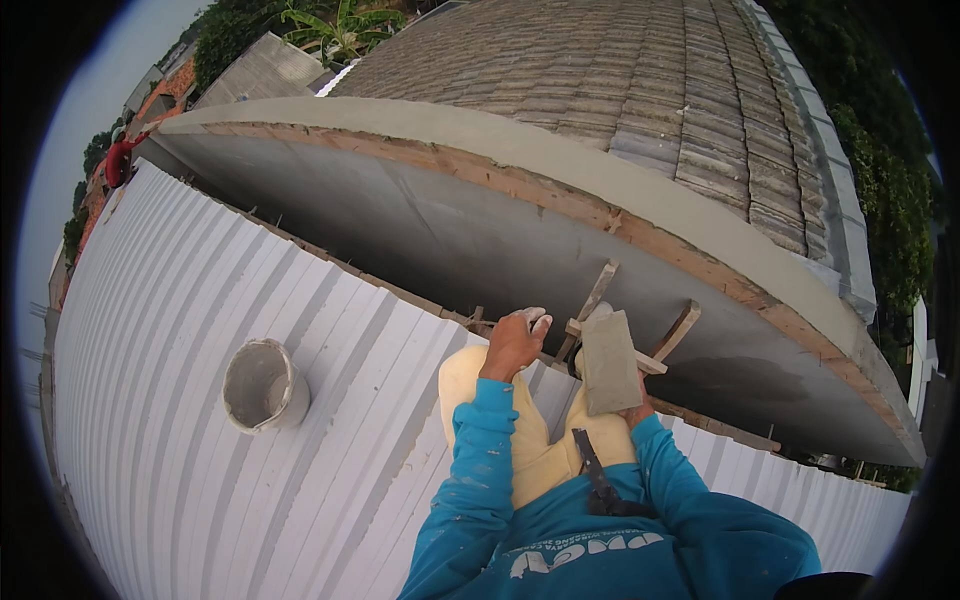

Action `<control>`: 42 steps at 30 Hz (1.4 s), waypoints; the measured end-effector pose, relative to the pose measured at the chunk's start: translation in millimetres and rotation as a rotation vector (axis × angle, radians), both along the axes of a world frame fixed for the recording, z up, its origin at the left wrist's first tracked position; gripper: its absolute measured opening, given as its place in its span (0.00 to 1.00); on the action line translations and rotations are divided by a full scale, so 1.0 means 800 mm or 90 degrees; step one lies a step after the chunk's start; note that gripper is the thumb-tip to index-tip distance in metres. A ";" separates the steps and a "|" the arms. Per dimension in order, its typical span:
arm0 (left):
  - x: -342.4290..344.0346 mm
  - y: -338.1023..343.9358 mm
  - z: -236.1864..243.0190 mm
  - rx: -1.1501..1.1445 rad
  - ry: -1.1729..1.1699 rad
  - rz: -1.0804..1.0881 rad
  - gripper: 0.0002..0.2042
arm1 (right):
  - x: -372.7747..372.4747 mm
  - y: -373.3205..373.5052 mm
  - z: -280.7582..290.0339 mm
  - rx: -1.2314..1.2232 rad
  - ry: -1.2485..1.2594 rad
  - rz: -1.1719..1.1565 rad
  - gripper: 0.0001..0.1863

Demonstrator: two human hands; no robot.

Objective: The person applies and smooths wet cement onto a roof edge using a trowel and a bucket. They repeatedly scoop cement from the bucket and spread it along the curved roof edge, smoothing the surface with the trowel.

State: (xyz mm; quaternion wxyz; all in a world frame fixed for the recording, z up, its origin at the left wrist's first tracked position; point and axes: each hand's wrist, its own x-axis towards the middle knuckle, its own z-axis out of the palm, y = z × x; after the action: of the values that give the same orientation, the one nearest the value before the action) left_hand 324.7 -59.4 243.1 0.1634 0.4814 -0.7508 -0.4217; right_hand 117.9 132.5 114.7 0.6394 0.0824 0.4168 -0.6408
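My right hand (pixel 636 402) grips a flat, rectangular plastering float (pixel 609 365) coated with grey mortar. The float hides most of that hand's fingers and stands in front of my right knee. Above my left knee, my left hand (pixel 515 343) is closed, its curled fingers whitened with cement. Whether anything small sits inside them is hidden. Ahead of both hands runs a long grey plastered wall (pixel 400 205), with a damp darker patch low on its right part. A strip of timber formwork (pixel 470 168) follows the wall's upper edge, under a smooth concrete top (pixel 400 122).
A mortar-stained bucket (pixel 285 402) stands to my left on the white corrugated metal roof (pixel 200 330). Wooden braces (pixel 677 332) lean near the wall, beside a gap along the roof edge. Beyond rises a tiled roof (pixel 600 70). A person in red (pixel 119 160) crouches far left.
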 end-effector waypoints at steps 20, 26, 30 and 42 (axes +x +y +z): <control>-0.004 0.001 -0.003 -0.025 -0.029 -0.012 0.19 | -0.004 0.003 0.004 -0.020 0.000 0.002 0.22; -0.002 0.002 -0.004 -0.010 -0.031 -0.004 0.19 | 0.001 0.004 0.011 -0.023 -0.019 -0.010 0.22; 0.001 0.002 -0.001 -0.003 -0.036 0.000 0.19 | 0.003 0.002 0.006 -0.021 -0.002 -0.006 0.22; -0.004 -0.001 0.023 0.062 -0.035 -0.001 0.19 | -0.010 0.001 -0.033 0.007 0.013 0.010 0.21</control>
State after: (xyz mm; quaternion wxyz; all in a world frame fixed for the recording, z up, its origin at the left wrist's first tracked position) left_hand 321.1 -60.0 261.3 0.1186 0.4999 -0.7338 -0.4445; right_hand 109.9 133.1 88.7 0.6396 0.0763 0.4277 -0.6341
